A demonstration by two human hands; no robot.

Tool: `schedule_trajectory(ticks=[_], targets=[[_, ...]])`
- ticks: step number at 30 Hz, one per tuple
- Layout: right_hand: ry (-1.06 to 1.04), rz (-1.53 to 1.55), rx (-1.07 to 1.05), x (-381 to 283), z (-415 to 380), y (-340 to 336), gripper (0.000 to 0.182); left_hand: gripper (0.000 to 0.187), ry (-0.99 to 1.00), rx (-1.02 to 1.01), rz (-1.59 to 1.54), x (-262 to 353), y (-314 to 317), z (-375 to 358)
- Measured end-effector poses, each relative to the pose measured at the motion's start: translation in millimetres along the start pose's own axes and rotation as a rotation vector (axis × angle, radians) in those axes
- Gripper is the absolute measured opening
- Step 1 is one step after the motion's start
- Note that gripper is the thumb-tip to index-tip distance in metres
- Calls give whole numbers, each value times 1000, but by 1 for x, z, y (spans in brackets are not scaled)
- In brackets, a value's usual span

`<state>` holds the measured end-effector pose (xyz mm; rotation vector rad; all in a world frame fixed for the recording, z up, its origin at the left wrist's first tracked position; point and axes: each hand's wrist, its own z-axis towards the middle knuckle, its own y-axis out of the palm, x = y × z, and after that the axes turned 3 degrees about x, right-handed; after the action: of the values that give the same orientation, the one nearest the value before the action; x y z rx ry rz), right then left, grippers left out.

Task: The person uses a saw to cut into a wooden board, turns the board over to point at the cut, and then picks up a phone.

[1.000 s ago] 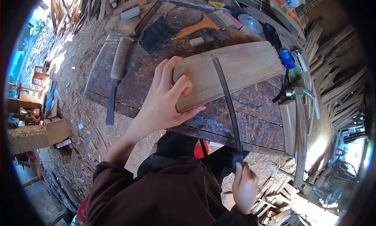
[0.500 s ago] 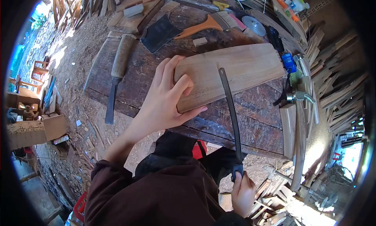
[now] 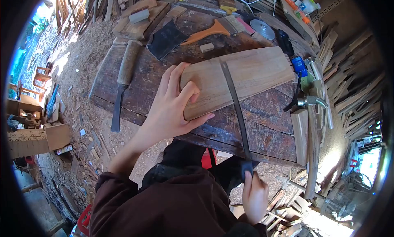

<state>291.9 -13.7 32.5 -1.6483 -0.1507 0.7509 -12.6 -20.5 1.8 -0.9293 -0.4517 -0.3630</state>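
While my left hand (image 3: 172, 109) presses flat on the near left end of the wooden board (image 3: 242, 75), its fingers are spread open over the top face and the thumb lies along the near edge, holding the piece down rather than wrapping it. That board lies across the dark, worn workbench (image 3: 262, 130), its long side running left to right and its right end close to the blue tool (image 3: 299, 65) at the bench's right edge. My right hand (image 3: 254, 196) sits low, off the near edge of the bench, with the fingers closed around the dark handle of the saw (image 3: 236, 109). Its narrow blade runs up from that handle, over the bench edge and across the board, crossing it roughly at mid-length, with the tip at the board's far edge. Left of my left hand, a large chisel (image 3: 122, 79) with a pale wooden handle lies along the bench, its dark blade overhanging the near edge. Beyond the board rest a dark cleaver-like blade (image 3: 164, 39), an orange-handled brush (image 3: 213, 28) and a small wood block (image 3: 206, 47), all apart from the board. A round saw disc (image 3: 262, 29) lies at the far right. Sawdust and offcuts cover the ground on the left; stacked wood strips crowd the right.
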Motion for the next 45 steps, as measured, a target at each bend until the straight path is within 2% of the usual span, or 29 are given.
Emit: schedule_trajectory(ticks=[4,11,15,18,20,22,27,29,32,36,37,38,40,45], targets=[[9,-44,88,-7,-13,-4,19,49,9,-23,-4,1,1,2],[-93,-88,83,-38,85,1,22,47,35,-6,33,0,0,2],[-100,-102,118,-30,65,4,20,48,13,-13,24,1,-1,1],[-2,64,9,-7,15,-3,16,48,-7,-19,-12,1,-1,2],[43,14,-22,-2,2,-3,18,48,-18,-18,-18,1,-2,2],[17,-26,49,-4,-1,-1,18,48,-5,-32,-25,1,-1,1],[-83,-59,84,-32,82,4,19,49,3,-25,-5,0,0,1],[-124,-62,112,-38,88,2,19,49,-2,-16,1,0,0,0],[-5,-25,29,-38,78,-1,22,49,-6,-12,2,1,-1,-1],[125,2,-38,-19,18,-7,25,49,6,-17,-6,0,-2,1],[11,9,46,-16,12,-4,19,49,-2,-20,-13,0,-2,1],[19,4,41,-13,10,-4,19,49,-1,-25,-9,0,-2,1],[117,11,-13,-20,18,-5,25,49,12,-35,-13,1,-1,2],[80,20,-4,-45,87,-2,24,48,15,-28,1,-1,-2,1]])
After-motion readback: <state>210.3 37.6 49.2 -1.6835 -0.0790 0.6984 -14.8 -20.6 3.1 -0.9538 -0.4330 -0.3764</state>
